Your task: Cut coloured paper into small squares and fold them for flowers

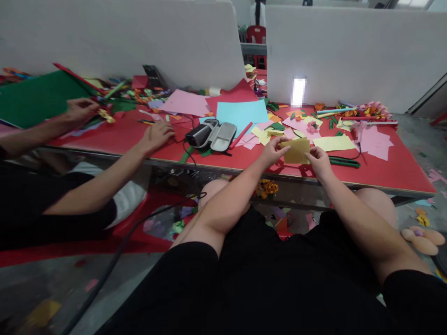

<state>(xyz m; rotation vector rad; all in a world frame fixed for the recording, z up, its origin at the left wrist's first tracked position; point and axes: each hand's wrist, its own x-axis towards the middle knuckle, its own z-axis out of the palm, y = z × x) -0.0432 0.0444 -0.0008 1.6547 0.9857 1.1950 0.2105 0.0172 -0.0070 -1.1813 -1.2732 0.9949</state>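
A square of yellow paper [296, 151] is held upright between my two hands above the front edge of the red table [394, 177]. My left hand [274, 151] pinches its left side, with the thumb on the near face. At the right edge, the fingertips of my right hand [318, 160] close on the same sheet. Yellow and pink paper pieces [263, 135] lie just behind my left hand. A green cutter [345, 162] rests to the right of my right hand, near a pale yellow sheet [334, 143].
An open grey case [223, 137], a red stick [241, 135] and a light blue sheet [240, 111] lie left of my hands. Pink papers [375, 142] are at the right. Another person's hands [158, 136] work at the left. A black cable [139, 223] crosses the lower left.
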